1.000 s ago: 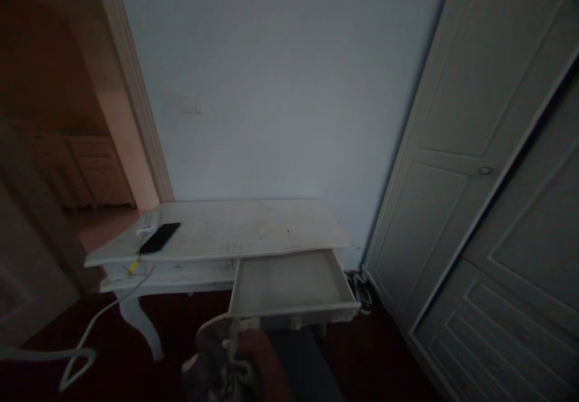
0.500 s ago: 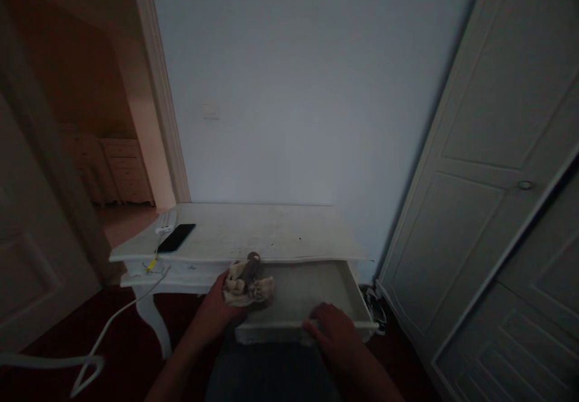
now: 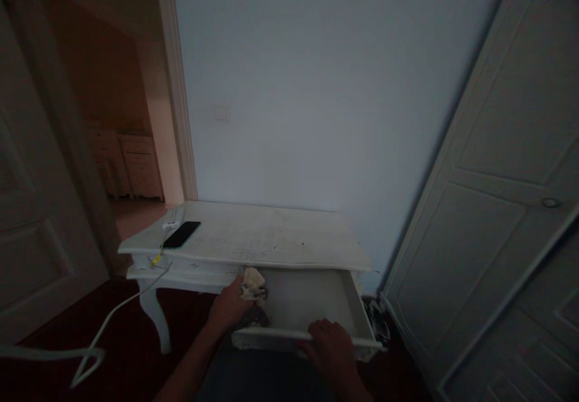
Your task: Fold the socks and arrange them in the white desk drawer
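The cloth (image 3: 254, 284) was grasped in the left hand (image 3: 230, 306) and held at the left end of the open drawer (image 3: 277, 332); whether the drawer's side was touched by it could not be told. The front edge was gripped by the right hand (image 3: 332, 344), its fingers laid over the top, right of the middle. The drawer's long axis was aligned with the table (image 3: 271, 227), and the cloth was held leftward of the right hand's grip.

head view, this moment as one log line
left hand: holding crumpled cloth; right hand: gripping front edge of drawer; drawer: open; smartphone: on tabletop
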`<state>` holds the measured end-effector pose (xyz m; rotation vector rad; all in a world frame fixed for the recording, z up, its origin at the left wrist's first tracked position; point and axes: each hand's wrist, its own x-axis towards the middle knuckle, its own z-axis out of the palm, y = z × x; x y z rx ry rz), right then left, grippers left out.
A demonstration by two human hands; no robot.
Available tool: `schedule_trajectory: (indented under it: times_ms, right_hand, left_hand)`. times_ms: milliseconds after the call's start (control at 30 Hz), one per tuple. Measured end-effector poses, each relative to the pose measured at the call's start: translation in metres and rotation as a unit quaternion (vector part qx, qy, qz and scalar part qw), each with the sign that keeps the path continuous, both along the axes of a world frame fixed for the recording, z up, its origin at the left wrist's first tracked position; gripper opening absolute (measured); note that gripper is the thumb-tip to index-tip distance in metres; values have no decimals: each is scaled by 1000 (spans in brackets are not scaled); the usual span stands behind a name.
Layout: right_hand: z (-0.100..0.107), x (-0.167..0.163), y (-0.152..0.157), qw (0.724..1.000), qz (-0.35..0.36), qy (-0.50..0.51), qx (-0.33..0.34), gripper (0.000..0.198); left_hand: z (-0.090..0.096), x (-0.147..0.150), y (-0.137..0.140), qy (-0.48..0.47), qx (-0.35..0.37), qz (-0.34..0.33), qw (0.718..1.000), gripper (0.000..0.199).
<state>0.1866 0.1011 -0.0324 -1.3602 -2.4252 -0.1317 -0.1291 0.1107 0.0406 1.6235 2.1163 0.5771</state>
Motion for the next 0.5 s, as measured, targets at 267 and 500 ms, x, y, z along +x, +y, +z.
schedule_trajectory:
  times_ms: [267, 500]
  right_hand:
    - [-56, 13, -24, 999, 50, -1, 6, 19]
    - [-65, 15, -21, 999, 43, -1, 15, 34]
  left_hand:
    - [-24, 9, -43, 25, -30, 15, 999, 68]
    - [-8, 11, 18, 12, 6, 55, 998, 53]
